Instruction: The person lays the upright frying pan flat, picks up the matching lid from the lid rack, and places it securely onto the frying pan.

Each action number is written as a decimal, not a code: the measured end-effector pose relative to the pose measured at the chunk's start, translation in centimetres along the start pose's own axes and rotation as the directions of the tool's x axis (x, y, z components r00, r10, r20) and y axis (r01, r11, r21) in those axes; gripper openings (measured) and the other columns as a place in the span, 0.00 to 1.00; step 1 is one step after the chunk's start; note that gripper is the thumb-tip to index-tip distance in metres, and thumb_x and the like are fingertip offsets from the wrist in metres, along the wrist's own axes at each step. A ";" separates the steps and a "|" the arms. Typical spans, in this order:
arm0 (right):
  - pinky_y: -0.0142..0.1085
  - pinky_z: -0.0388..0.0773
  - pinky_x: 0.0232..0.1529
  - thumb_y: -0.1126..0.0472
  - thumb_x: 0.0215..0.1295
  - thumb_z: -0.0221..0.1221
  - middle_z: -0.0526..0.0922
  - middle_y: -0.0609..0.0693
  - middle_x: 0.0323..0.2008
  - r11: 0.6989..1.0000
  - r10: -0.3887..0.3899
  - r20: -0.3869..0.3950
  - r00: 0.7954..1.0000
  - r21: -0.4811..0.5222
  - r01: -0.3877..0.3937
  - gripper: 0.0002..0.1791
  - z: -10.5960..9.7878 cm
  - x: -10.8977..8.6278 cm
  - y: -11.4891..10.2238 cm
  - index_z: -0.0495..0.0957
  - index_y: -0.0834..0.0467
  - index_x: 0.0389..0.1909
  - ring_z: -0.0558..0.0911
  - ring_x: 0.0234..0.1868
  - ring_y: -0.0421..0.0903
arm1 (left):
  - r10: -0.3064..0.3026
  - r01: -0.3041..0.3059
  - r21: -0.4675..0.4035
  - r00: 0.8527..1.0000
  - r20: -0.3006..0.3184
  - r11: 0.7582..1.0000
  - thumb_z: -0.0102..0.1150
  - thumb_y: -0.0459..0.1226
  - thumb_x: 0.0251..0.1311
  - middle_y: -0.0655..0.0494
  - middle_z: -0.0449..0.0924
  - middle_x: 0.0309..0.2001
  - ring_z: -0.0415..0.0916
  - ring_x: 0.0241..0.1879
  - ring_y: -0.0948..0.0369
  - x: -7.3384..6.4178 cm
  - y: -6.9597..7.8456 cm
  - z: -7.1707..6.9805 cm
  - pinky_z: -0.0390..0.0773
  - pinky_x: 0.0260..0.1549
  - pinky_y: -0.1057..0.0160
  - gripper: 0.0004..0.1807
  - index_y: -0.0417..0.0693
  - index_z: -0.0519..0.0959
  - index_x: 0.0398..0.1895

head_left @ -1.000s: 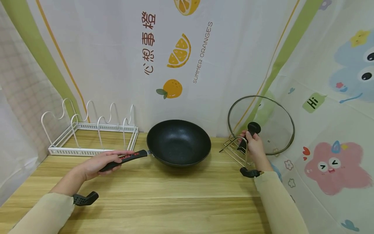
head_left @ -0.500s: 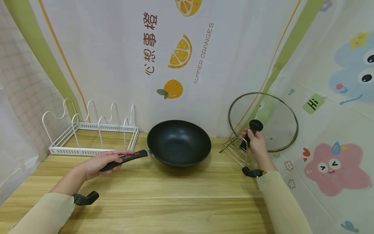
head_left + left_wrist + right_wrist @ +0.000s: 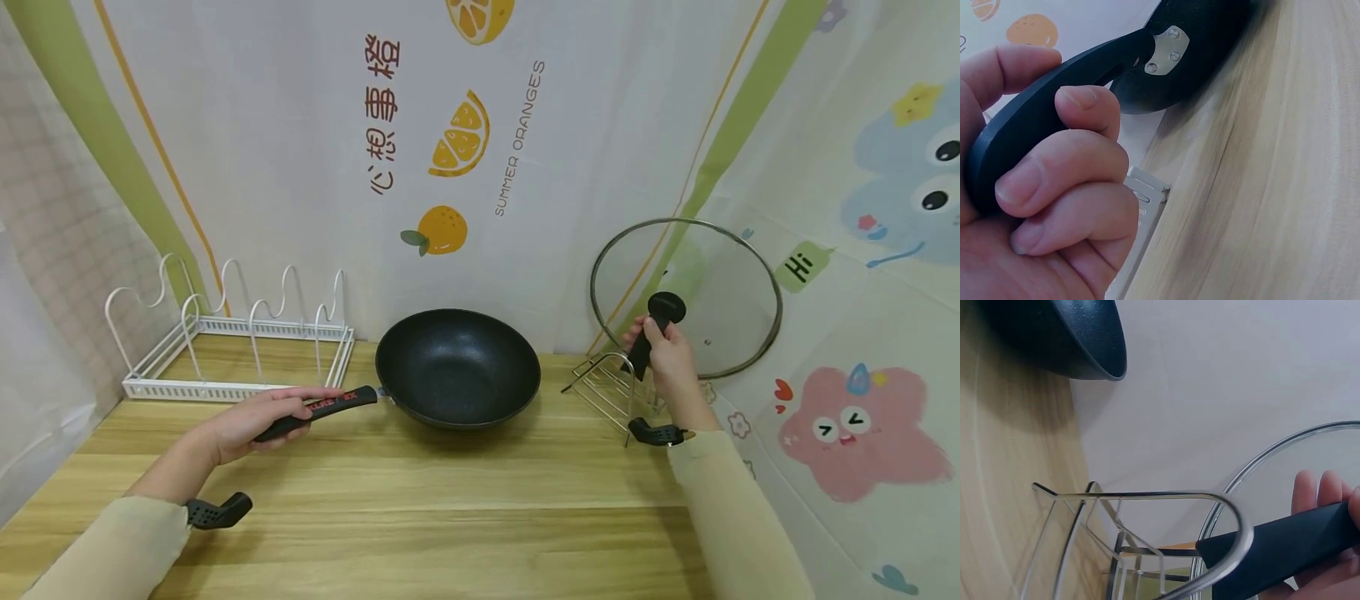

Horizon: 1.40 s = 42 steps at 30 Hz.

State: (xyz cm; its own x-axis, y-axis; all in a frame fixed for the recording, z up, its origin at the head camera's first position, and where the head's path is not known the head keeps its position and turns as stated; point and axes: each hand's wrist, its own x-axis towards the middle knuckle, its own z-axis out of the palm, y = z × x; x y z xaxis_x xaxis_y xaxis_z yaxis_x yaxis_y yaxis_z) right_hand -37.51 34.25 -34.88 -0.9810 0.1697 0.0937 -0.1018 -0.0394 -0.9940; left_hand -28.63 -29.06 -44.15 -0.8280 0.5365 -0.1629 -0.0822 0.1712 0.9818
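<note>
A black wok point(image 3: 457, 367) stands on the wooden table, and my left hand point(image 3: 255, 421) grips its black handle point(image 3: 1079, 69); fingers curl round it from below. At the right, my right hand point(image 3: 673, 362) holds the black upright handle point(image 3: 666, 308) of a glass lid point(image 3: 723, 283) with a metal rim. The lid stands nearly on edge, tilted, above and behind a gold wire rack point(image 3: 1147, 495). In the right wrist view the rack's loop crosses in front of the lid handle point(image 3: 1285, 544). Whether the lid touches the rack I cannot tell.
On the left of the table stands a white rack point(image 3: 240, 388) with several curved wire dividers. A printed curtain point(image 3: 300, 167) hangs directly behind the wok and racks, and another printed sheet point(image 3: 862, 317) closes off the right side.
My right hand has moved up and to the right with the lid, raising it relative to the wire rack. My left hand and the wok have stayed in place.
</note>
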 end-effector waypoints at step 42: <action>0.30 0.76 0.30 0.54 0.90 0.47 0.72 0.43 0.34 0.984 -0.154 0.310 0.938 0.130 0.119 0.11 5.9 -3.8 -4.6 0.67 0.58 0.57 0.70 0.27 0.39 | 0.022 -0.022 -0.005 1.000 0.012 1.000 0.51 0.37 0.81 0.61 0.74 0.28 0.64 0.21 0.68 0.0 -0.1 0.0 0.59 0.18 0.70 0.26 0.59 0.76 0.79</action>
State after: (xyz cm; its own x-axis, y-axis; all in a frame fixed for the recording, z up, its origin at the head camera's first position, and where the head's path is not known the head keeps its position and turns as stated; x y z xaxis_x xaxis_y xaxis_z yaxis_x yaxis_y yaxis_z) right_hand -34.24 28.01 -30.38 -0.9558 -0.1402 0.2585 -0.2382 -0.1464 -0.9601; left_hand -28.58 -29.05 -44.24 -0.8232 0.5497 -0.1420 -0.0666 0.1549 0.9857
